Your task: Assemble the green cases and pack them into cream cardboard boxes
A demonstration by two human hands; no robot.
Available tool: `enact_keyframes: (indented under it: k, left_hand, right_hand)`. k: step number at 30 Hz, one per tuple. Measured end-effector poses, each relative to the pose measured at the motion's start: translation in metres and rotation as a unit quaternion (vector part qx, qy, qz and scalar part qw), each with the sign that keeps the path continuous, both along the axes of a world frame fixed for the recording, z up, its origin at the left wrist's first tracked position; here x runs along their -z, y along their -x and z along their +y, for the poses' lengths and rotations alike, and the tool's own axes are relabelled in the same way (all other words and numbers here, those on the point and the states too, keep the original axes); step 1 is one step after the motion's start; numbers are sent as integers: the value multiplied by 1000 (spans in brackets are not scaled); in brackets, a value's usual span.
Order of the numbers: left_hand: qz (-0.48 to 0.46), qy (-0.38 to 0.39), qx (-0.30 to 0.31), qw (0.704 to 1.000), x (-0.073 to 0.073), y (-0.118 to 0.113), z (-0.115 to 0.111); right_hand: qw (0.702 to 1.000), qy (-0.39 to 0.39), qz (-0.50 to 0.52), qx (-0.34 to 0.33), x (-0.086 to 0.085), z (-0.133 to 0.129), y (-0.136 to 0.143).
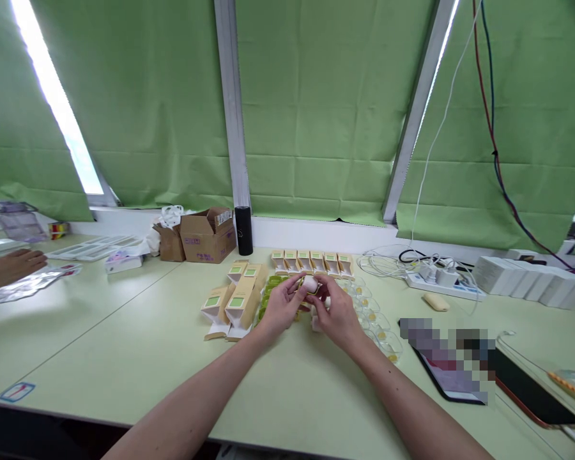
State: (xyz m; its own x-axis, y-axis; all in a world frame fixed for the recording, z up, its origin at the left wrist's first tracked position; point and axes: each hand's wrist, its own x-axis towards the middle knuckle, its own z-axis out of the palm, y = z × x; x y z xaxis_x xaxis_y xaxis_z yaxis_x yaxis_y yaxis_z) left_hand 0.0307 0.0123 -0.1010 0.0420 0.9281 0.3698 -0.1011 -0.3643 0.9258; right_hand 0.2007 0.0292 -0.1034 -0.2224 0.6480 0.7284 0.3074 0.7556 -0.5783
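My left hand (282, 305) and my right hand (337, 314) meet over the table, fingers closed on a small white rounded piece (310, 284) with a dark-and-yellowish edge. Its exact kind is too small to make out. Beside my left hand runs a row of green pieces (272, 284), partly covered by that hand. Clear plastic cups (374, 316) with yellow spots stand in rows beyond my right hand. Under the right palm, more white pieces (315, 321) show in part. Cream boxes with green labels (239, 306) lie to the left, and a row of similar boxes (311, 262) stands behind.
An open cardboard box (204, 239) and a black cylinder (243, 231) stand at the back. Rightward lie a power strip (445, 285) with cables, white boxes (527, 281), and two phones, one a dark phone (531, 386). Another person's hand (16, 265) rests at far left.
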Motion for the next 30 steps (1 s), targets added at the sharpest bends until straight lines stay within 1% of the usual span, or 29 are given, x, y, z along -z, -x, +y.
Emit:
enact_keyframes:
  k: [2, 5, 7, 9, 11, 13, 15, 17, 20, 23, 27, 30]
  left_hand:
    - [34, -22, -30, 999, 0, 3, -2]
    - [104, -103, -113, 983, 2, 7, -3]
    - [165, -179, -166, 956, 3, 9, -3]
    - [231, -253, -203, 917, 2, 10, -4]
    - [289, -312, -220, 878, 1, 10, -5]
    - [336, -346, -222, 848, 0, 10, -7]
    - [368, -356, -221, 830, 0, 9, -8]
    - [388, -359, -220, 820, 0, 9, -9]
    - [390, -368, -214, 816, 1, 10, -6]
    - [370, -367, -208, 827, 3, 11, -2]
    - [323, -333, -202, 862, 5, 13, 1]
    - [278, -266, -196, 902, 3, 12, 2]
  right_hand:
    - [997, 57, 50, -20, -4, 0, 1]
    - [975, 150, 152, -63, -8, 3, 3]
    - [951, 204, 210, -95, -10, 7, 4]
    - [929, 250, 244, -119, -11, 10, 4]
    - [912, 288, 260, -133, -13, 11, 4]
    - [900, 313, 268, -142, -14, 10, 4]
    - [894, 325, 271, -148, -15, 9, 4]
    - [892, 330, 269, -149, -16, 7, 5]
    - [893, 336, 261, -148, -15, 6, 5]
    - [889, 346, 256, -156, -15, 5, 4]
    - [884, 355, 257, -164, -16, 5, 2]
    - [885, 355, 253, -166, -16, 4, 0]
